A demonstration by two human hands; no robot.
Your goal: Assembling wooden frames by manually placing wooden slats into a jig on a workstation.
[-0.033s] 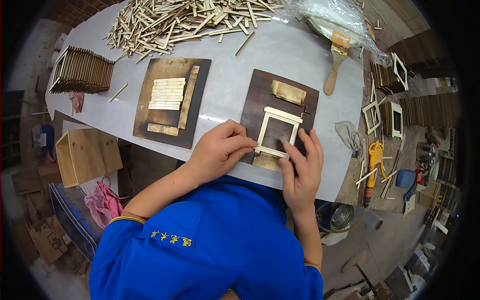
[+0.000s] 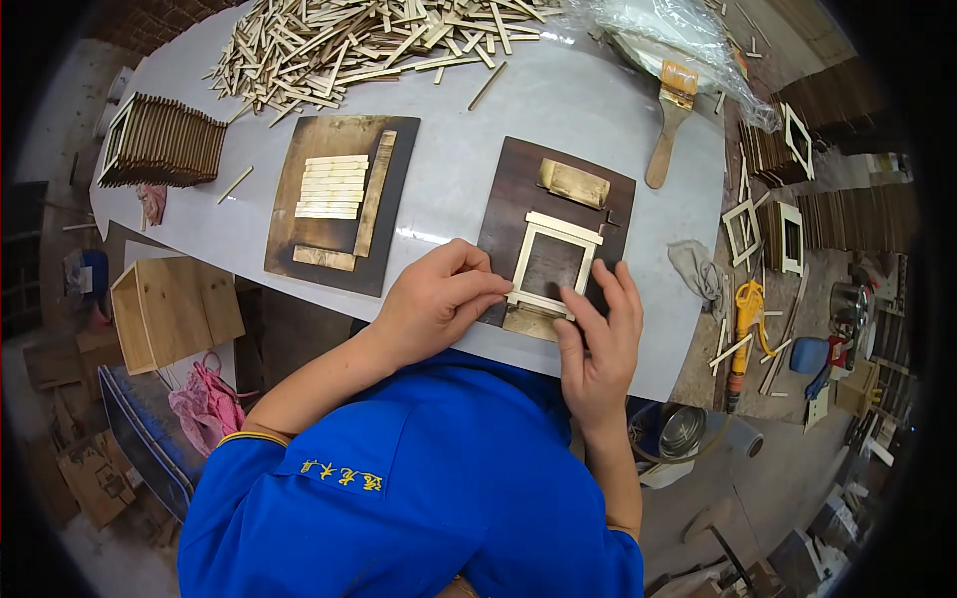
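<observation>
A small square frame of pale wood strips lies on a dark brown board, with open space in its middle. My left hand is closed, thumb and forefinger pinched at the frame's near left corner. Spread fingers of my right hand rest by the near right corner and along the right side, touching the frame. Beyond the frame, a worn wooden block is fixed on the board. Another block lies at the frame's near edge, partly hidden by my fingers.
Left of it, a second board bears a row of pale strips. A heap of loose sticks covers the far side. Stacked frames stand far left. A brush, a grey cloth and a yellow glue gun are on the right.
My right hand has shifted very slightly left at the frame's near right corner. My left hand and the frame stay in place.
</observation>
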